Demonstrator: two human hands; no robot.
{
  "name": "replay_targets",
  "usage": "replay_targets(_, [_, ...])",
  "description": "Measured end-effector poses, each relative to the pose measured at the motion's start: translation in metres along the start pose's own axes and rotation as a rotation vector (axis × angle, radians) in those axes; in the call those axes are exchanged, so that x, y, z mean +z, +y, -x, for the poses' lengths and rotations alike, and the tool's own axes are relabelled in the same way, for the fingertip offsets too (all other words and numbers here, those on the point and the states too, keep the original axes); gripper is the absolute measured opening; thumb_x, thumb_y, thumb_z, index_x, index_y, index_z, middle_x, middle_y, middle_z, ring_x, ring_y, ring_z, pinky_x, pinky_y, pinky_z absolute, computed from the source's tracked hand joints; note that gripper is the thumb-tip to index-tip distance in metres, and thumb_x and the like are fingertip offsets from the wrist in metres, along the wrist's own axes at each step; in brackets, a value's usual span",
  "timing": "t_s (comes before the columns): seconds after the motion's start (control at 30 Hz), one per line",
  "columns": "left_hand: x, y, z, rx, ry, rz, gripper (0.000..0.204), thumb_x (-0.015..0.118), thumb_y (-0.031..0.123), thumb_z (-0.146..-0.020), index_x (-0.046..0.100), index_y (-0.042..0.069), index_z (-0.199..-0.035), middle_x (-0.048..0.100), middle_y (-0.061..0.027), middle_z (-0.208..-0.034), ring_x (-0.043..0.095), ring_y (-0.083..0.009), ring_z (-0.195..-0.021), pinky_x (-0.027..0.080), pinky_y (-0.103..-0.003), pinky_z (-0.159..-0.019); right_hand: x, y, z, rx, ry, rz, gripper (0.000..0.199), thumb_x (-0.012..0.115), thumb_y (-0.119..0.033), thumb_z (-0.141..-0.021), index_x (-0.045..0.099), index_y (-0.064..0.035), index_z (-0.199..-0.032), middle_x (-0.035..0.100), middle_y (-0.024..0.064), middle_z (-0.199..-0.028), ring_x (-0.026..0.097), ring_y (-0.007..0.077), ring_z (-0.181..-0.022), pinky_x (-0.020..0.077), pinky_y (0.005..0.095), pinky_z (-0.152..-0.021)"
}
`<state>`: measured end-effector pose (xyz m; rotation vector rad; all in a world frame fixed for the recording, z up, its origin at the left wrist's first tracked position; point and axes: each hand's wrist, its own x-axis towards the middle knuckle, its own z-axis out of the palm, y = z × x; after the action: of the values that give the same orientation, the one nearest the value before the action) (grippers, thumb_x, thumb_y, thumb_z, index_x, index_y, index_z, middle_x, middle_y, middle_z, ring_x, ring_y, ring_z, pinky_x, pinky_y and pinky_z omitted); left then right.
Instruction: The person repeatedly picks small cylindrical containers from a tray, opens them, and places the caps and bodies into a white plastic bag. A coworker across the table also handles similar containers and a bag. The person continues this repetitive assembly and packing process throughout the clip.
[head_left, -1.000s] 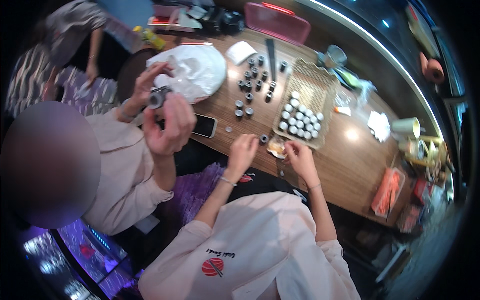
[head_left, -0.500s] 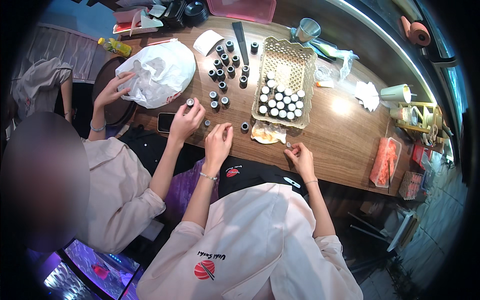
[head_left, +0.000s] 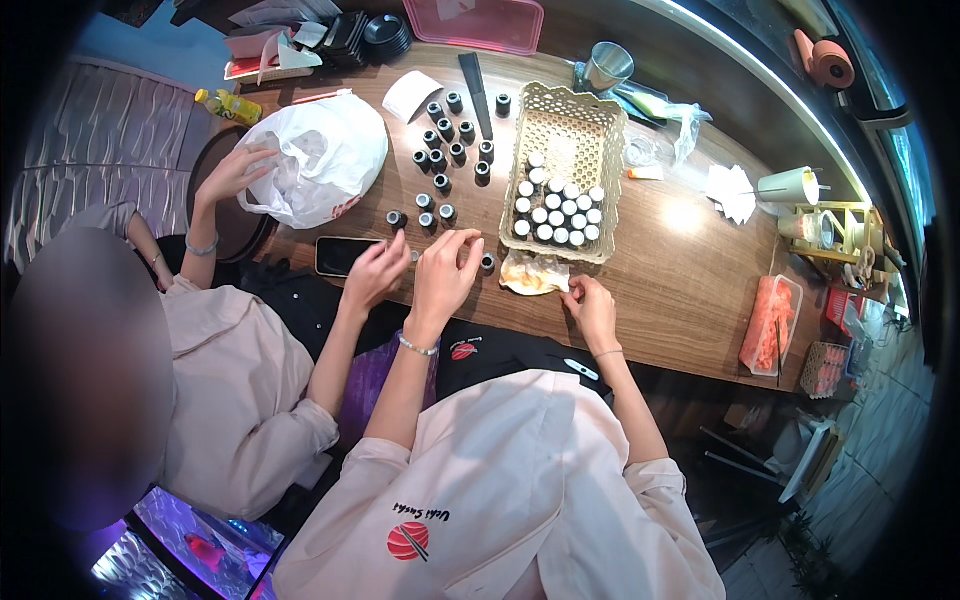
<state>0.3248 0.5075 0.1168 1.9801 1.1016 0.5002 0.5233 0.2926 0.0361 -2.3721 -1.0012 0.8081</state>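
Note:
My left hand point(head_left: 447, 285) reaches over the table edge, fingers stretched out and holding nothing I can see. Just right of its fingertips stands a small dark uncapped bottle point(head_left: 488, 262). My right hand point(head_left: 592, 308) is pinched at the right edge of a stained, folded cloth point(head_left: 533, 274); what lies between its fingertips is hidden. Beyond the cloth is a cream woven basket point(head_left: 612, 222) with several white-capped small bottles point(head_left: 556, 217). Several dark bottles point(head_left: 445, 129) stand in a loose group left of the basket.
A co-worker's right hand point(head_left: 374, 272) is close beside my left one; their other hand point(head_left: 238, 172) touches a white plastic bag point(head_left: 350, 150). A phone point(head_left: 345, 256) lies near the table edge. A tub of orange food point(head_left: 768, 325) stands at the right, a metal cup point(head_left: 608, 68) behind the basket.
My left hand has moved up and right, its fingers stretching out. My right hand has shifted from a small grey cap's spot to the cloth's edge. The co-worker has set a bottle down.

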Motion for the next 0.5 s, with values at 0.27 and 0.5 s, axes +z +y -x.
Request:
replay_targets(0.27, [0.008,-0.015,-0.038,0.162,0.160,-0.287,0.031,0.078,0.019,-0.092,0.072,0.001,-0.116,0.071,-0.0130,-0.114,0.065,-0.0341,-0.105,0.052,-0.045,-0.092,-0.005,0.017,0.014,0.013,0.060,-0.038,0.018,0.079,-0.015,-0.089,0.076,-0.0015,-0.101,0.075,0.0171,-0.092,0.072,0.0326,-0.080,0.0564,0.0419,-0.075])
replay_targets(0.5, [0.044,-0.034,-0.110,0.140,0.040,-0.606,0.044,0.087,0.022,-0.079,0.072,0.006,-0.118,0.072,-0.0116,-0.114,0.063,-0.0309,-0.109,0.046,-0.044,-0.095,-0.041,0.004,0.028,0.137,-0.013,-0.312,0.020,0.076,-0.013,-0.095,0.079,0.0009,-0.110,0.072,0.0161,-0.079,0.069,0.0235,-0.071,0.0538,0.0345,-0.067])
